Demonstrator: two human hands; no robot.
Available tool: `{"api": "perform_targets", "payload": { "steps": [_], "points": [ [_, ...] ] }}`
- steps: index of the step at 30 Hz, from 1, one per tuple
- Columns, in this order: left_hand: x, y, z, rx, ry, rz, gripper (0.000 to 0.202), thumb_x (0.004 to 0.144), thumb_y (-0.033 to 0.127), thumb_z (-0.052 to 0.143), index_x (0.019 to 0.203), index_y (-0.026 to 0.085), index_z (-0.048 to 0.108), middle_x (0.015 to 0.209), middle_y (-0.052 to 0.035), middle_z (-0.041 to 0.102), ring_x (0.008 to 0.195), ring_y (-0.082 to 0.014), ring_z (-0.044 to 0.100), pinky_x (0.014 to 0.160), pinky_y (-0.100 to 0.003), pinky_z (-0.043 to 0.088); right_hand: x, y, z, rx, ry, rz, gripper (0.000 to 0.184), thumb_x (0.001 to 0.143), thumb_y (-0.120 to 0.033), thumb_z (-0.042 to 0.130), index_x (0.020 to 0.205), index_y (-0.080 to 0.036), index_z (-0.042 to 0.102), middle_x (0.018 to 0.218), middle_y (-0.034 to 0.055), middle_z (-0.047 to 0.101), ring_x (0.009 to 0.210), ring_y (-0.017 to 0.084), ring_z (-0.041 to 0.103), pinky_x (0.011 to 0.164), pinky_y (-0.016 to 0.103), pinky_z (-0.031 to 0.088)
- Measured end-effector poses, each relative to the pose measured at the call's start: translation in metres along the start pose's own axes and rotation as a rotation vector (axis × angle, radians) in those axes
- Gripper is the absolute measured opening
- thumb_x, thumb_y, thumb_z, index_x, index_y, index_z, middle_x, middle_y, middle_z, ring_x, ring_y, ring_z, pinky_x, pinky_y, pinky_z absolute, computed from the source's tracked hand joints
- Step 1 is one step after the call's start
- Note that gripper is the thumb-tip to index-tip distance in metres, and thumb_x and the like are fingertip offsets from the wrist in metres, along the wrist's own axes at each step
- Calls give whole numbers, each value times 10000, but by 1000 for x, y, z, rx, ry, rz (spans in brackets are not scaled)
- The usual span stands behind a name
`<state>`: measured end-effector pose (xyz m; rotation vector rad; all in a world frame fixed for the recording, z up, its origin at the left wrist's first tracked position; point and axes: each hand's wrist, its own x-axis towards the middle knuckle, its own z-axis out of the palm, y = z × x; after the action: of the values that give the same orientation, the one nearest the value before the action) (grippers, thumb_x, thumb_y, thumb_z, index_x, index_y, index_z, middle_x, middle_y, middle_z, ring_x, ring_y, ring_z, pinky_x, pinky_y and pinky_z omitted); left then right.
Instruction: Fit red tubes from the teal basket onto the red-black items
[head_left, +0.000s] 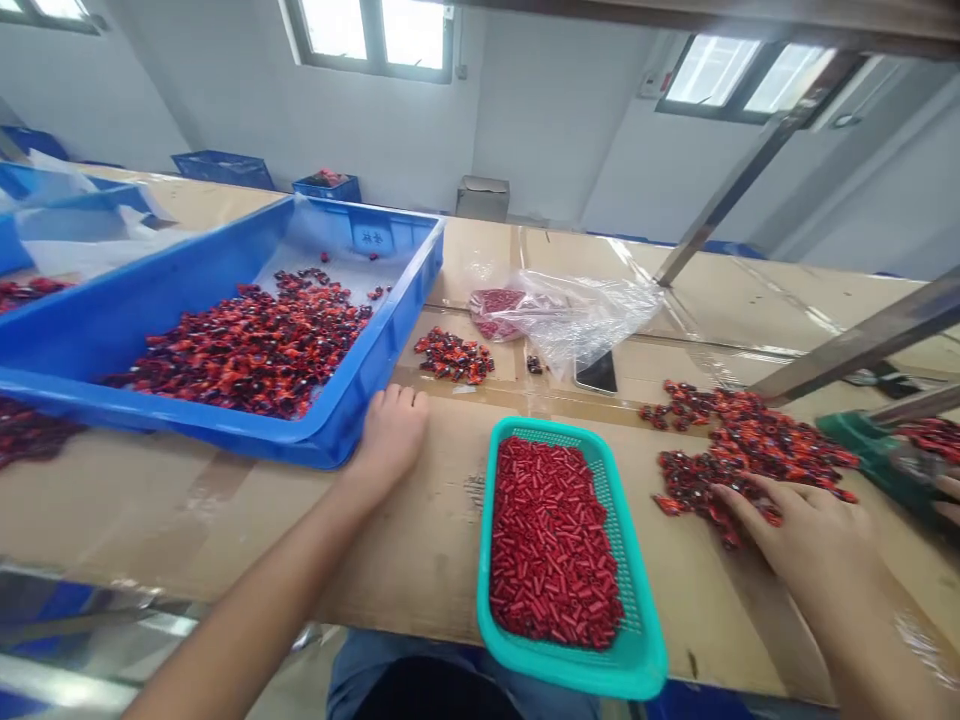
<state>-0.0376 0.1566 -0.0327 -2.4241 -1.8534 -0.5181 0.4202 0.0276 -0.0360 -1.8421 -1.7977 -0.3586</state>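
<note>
At the far left, a blue container (67, 215) holds loose white sheets (97, 245), and beside it stands a large blue tray (240, 437), lined with a pale sheet and holding a broad heap of glossy red-and-dark pieces (247, 350). Beyond the tray are a blue bin (225, 170) and a smaller blue bin (327, 190) with reddish contents. The person's left hand (394, 425) rests at the tray's near right corner, back upward, fingers curled under; whether they grip anything cannot be told. Behind that hand, on the cardboard-covered table (435, 520), lies a small pile (454, 357) of similar red-and-dark pieces, and next to it a clear plastic bag (592, 310) with dark red contents at its left end. A phone (598, 373) lies partly under the bag's near edge. In front of the person, between the 2 hands, a green mesh basket (649, 620) stands at the table's near edge, well filled with small red cylinders (551, 540). To its right spreads a loose pile of red-and-dark pieces (772, 440), with the person's right hand (810, 535) over its near side; the thumb and fingers are bent and touch the pieces, though whether any are pinched cannot be told. Behind this pile, a slanting metal post (855, 345) meets the table. Farther right sits a dark green object (862, 450), and at the picture's edge a co-worker's hand (948, 500) is partly visible.
</note>
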Motion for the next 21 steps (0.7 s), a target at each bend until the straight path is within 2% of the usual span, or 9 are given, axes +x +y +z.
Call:
{"api": "perform_targets", "payload": {
  "steps": [2,5,7,9,12,14,16,19,21],
  "points": [
    [3,-4,6,-19,-27,-14,294,1022,332,672,1271,176,662,1288,-101,695,1107,-253,704,941,-473,614,0,-2,0,-83,53,21,581,995,-691,492,917,-195,784,770,167,666,804,381,643,761,546,432],
    [0,-5,5,-93,-25,-8,269,1019,346,674,1217,164,674,1223,-88,710,1071,-245,707,936,-472,603,-3,-37,0,-94,72,-36,557,1049,-612,456,1125,-137,738,972,198,716,951,380,661,849,546,476],
    [-5,-3,1,-179,-6,17,222,1042,342,614,1133,154,691,1140,-96,717,1022,-246,706,925,-456,588,-8,-77,-3,-6,-20,-159,448,1093,-514,430,1154,-174,715,1051,160,747,992,311,683,875,466,511],
    [-13,1,-7,-296,17,52,250,1050,371,549,1055,174,703,1079,-101,711,988,-255,700,908,-429,576,-15,-120,-4,96,-180,-306,334,1114,-431,434,1124,-258,720,1040,67,775,970,224,699,853,362,524],
    [-29,11,-22,-503,20,93,294,998,475,591,1002,216,729,1040,-74,704,914,-240,696,828,-373,585,-25,-167,0,149,-288,-400,176,1067,-356,576,1088,-279,734,974,23,790,938,221,691,855,380,478],
    [-41,20,-31,-651,-17,106,277,966,480,647,987,227,756,1009,-60,715,874,-221,711,760,-340,604,-31,-180,8,148,-277,-389,96,1019,-301,660,1004,-266,748,910,22,787,917,247,677,894,441,425],
    [-53,29,-39,-798,-87,117,233,971,423,655,1023,231,775,1005,-62,746,891,-216,748,734,-318,633,-35,-182,17,156,-242,-363,131,1004,-237,672,902,-266,749,857,10,773,911,254,663,959,501,362],
    [-70,40,-44,-981,-189,124,222,988,337,634,1119,225,774,1055,-79,793,957,-221,791,784,-320,673,-36,-180,22,203,-204,-342,221,1011,-166,637,843,-268,738,828,-4,752,937,251,655,1038,548,279],
    [-79,46,-45,-1060,-213,110,228,996,316,630,1151,217,765,1062,-86,806,973,-219,801,814,-317,678,-33,-179,17,247,-205,-350,202,1019,-170,624,890,-272,741,855,-6,753,938,237,662,1032,524,298]
  ]
}}
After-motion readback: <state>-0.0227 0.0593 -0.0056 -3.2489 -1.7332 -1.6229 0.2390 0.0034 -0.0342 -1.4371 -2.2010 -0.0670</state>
